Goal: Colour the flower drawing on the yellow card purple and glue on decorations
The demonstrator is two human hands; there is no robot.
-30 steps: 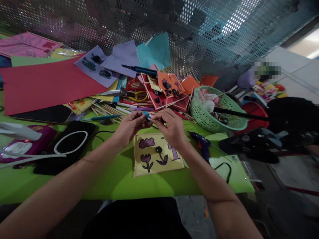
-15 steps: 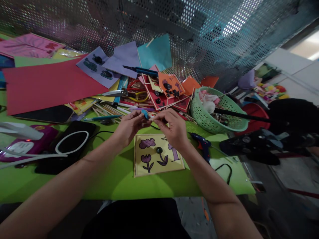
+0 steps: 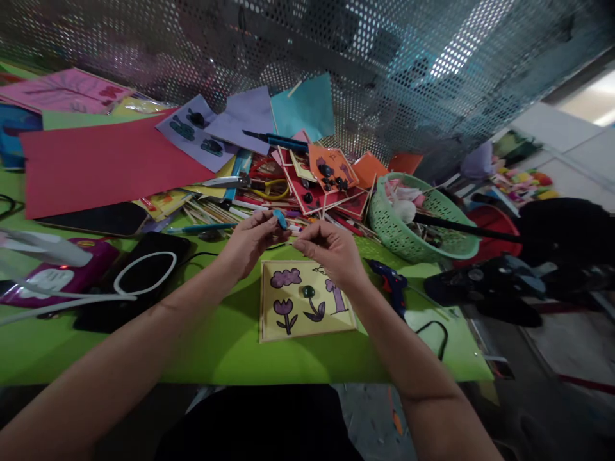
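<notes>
My left hand [image 3: 250,243] pinches a small bright blue lump [image 3: 280,220] between thumb and fingers; its material is hard to tell. Just to its right, my right hand [image 3: 332,251] has thumb and fingertips pressed together, and whatever is between them is too small to make out. A narrow gap separates the two hands. Below them lies a yellow card [image 3: 269,328] with a thin stick frame, showing a purple cloud, flowers and a tree. A dark green round stone [image 3: 308,292] forms one flower's head.
Behind my hands are loose sticks [image 3: 211,211], an orange card [image 3: 331,160] with dark stones, and scissors. A green basket [image 3: 398,237] and a blue glue gun [image 3: 394,282] are at right. Red paper [image 3: 110,166], a black phone-like slab [image 3: 139,275] and a purple device [image 3: 62,275] lie left.
My right hand has drawn slightly away from the blue lump and lowered a little. My left hand still holds the lump. The view has shifted slightly.
</notes>
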